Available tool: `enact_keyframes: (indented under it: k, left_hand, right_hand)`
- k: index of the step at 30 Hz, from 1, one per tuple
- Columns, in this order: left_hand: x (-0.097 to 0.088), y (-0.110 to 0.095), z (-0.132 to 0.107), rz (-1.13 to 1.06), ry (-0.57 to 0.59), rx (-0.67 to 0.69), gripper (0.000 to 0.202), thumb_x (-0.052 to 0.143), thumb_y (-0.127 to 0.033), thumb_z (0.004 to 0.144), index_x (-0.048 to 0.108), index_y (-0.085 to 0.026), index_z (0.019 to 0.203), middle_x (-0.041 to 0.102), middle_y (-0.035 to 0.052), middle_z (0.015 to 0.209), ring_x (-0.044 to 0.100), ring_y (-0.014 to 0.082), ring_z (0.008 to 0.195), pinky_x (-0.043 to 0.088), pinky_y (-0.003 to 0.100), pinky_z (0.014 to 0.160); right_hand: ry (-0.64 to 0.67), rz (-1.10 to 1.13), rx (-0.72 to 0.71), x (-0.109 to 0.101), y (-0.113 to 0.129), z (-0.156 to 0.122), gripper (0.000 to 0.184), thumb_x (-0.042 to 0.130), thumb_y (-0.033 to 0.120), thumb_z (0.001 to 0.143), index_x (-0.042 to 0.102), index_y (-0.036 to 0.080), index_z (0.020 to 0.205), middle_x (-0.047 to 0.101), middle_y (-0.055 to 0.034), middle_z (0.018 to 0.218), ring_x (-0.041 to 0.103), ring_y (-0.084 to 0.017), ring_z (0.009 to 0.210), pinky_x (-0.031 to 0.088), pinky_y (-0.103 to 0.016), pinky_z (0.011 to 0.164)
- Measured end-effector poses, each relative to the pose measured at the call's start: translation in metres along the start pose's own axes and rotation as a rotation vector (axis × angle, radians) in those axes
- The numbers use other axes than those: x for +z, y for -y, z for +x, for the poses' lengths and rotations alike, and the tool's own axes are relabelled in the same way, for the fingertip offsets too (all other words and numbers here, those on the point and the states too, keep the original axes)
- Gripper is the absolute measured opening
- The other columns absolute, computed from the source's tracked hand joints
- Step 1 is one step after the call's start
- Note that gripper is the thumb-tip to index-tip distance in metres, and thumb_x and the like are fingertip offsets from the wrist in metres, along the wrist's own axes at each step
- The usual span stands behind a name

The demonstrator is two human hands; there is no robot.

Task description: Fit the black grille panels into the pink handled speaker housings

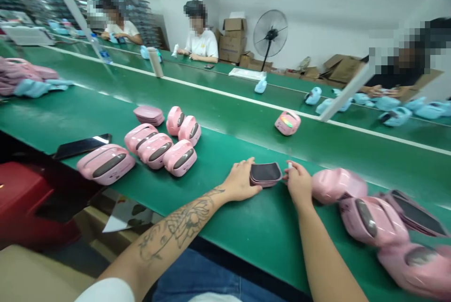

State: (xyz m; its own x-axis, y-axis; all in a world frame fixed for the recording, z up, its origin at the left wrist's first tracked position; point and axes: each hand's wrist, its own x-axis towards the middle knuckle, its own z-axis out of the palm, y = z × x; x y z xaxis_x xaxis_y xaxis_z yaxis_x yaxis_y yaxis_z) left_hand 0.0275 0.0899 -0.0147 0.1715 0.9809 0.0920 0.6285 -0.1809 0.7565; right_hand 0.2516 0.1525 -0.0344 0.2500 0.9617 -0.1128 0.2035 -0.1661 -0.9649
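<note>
A small pink case with a flat, dark top (266,174) sits on a green conveyor belt (207,241) directly in front of the person, between their two bare hands. The left hand (241,181), on a tattooed forearm (183,224), lies with its fingers loosely spread, touching the case's left edge. The right hand (299,183) is curled, its fingers pressed together and pinching a small white stick (289,165) just beside the case's right edge. Close by on the right lie larger glossy pink cases (371,221). On the left, a cluster of pink cases with grey oval panels (155,149) sits on the belt, with a black phone (81,146) near the belt's left edge. Farther off, a single pink case (287,123) lies near a white stripe (239,97) running along the belt. Across a second green belt (225,74), a co-worker in a white shirt (200,43) sits with another (120,27) further left, while a dark-shirted co-worker (394,76) on the far right has pale blue pieces (394,107) nearby. Behind them stand cardboard boxes (230,41) and a black fan (270,33).
</note>
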Motion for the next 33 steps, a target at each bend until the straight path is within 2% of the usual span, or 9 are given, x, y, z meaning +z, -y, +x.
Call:
enact_keyframes:
  k: [4, 7, 11, 13, 17, 20, 22, 26, 33]
  left_hand:
    - [-0.010, 0.013, -0.002, 0.005, 0.002, 0.004, 0.118, 0.087, -0.049, 0.074, 0.026, -0.013, 0.169, 0.044, 0.0227, 0.169, 0.045, 0.0417, 0.156, 0.042, 0.057, 0.126]
    - [-0.030, 0.019, -0.027, 0.020, -0.087, 0.017, 0.088, 0.073, -0.043, 0.091, 0.034, -0.017, 0.165, 0.039, 0.0200, 0.173, 0.038, 0.0362, 0.161, 0.038, 0.055, 0.131]
    - [-0.053, 0.024, -0.074, 0.206, -0.485, 0.209, 0.050, 0.063, -0.021, 0.098, 0.054, -0.024, 0.147, 0.062, 0.0144, 0.151, 0.061, 0.0294, 0.142, 0.049, 0.050, 0.123]
    - [-0.055, 0.028, -0.086, 0.294, -0.568, 0.235, 0.047, 0.065, -0.017, 0.097, 0.057, -0.025, 0.143, 0.069, 0.0121, 0.140, 0.068, 0.0284, 0.131, 0.054, 0.048, 0.116]
    - [-0.040, 0.031, -0.069, 0.307, -0.412, 0.153, 0.078, 0.077, -0.034, 0.092, 0.040, -0.024, 0.160, 0.049, 0.0193, 0.164, 0.052, 0.0398, 0.150, 0.047, 0.060, 0.122]
    - [-0.026, 0.024, -0.038, 0.122, -0.173, -0.063, 0.120, 0.083, -0.048, 0.084, 0.006, -0.023, 0.172, 0.024, 0.0239, 0.178, 0.031, 0.0447, 0.163, 0.035, 0.066, 0.129]
    - [-0.020, 0.019, -0.020, -0.022, -0.021, -0.108, 0.130, 0.086, -0.046, 0.081, -0.003, -0.023, 0.173, 0.026, 0.0239, 0.177, 0.030, 0.0419, 0.164, 0.030, 0.065, 0.131]
    - [-0.012, 0.010, 0.002, -0.062, 0.055, -0.053, 0.114, 0.086, -0.036, 0.079, 0.019, -0.021, 0.171, 0.048, 0.0217, 0.165, 0.045, 0.0375, 0.156, 0.034, 0.059, 0.131]
    - [-0.002, 0.006, 0.041, -0.070, 0.005, -0.030, 0.094, 0.082, -0.027, 0.080, 0.038, -0.016, 0.163, 0.061, 0.0212, 0.153, 0.060, 0.0357, 0.143, 0.044, 0.054, 0.124]
  right_hand:
    - [-0.075, 0.010, -0.038, -0.003, -0.016, 0.002, 0.032, 0.065, 0.044, 0.103, 0.068, 0.016, 0.119, 0.072, -0.0026, 0.098, 0.067, -0.013, 0.071, 0.057, -0.028, 0.063]
    - [-0.072, 0.009, -0.068, -0.003, -0.018, 0.001, 0.034, 0.062, 0.047, 0.099, 0.069, 0.017, 0.114, 0.072, -0.0009, 0.089, 0.064, -0.013, 0.062, 0.050, -0.027, 0.053]
    - [-0.091, -0.051, -0.148, 0.007, -0.008, -0.003, 0.038, 0.056, 0.050, 0.106, 0.068, 0.016, 0.118, 0.068, 0.0008, 0.084, 0.061, -0.012, 0.061, 0.052, -0.028, 0.057]
    - [-0.125, -0.122, -0.220, 0.009, 0.002, -0.006, 0.036, 0.062, 0.051, 0.106, 0.069, 0.016, 0.115, 0.073, -0.0028, 0.097, 0.069, -0.016, 0.078, 0.060, -0.034, 0.074]
    - [-0.209, -0.339, -0.335, -0.013, 0.030, -0.011, 0.029, 0.066, 0.045, 0.103, 0.072, 0.017, 0.105, 0.075, -0.0059, 0.107, 0.071, -0.022, 0.103, 0.057, -0.045, 0.098]
    - [-0.361, -0.483, -0.313, -0.056, 0.055, -0.018, 0.036, 0.056, 0.043, 0.103, 0.070, 0.019, 0.125, 0.071, -0.0155, 0.128, 0.063, -0.031, 0.127, 0.047, -0.049, 0.111]
    - [-0.418, -0.550, -0.242, -0.088, 0.068, -0.019, 0.051, 0.056, 0.049, 0.099, 0.065, 0.018, 0.138, 0.066, -0.0220, 0.140, 0.060, -0.039, 0.131, 0.044, -0.055, 0.110]
    - [-0.339, -0.601, -0.103, -0.123, 0.075, -0.008, 0.061, 0.072, 0.058, 0.083, 0.074, 0.018, 0.128, 0.072, -0.0248, 0.131, 0.067, -0.046, 0.119, 0.046, -0.059, 0.103]
    - [-0.223, -0.497, -0.148, -0.121, 0.070, 0.001, 0.059, 0.067, 0.041, 0.078, 0.078, 0.015, 0.129, 0.080, -0.0166, 0.110, 0.071, -0.037, 0.105, 0.052, -0.047, 0.095]
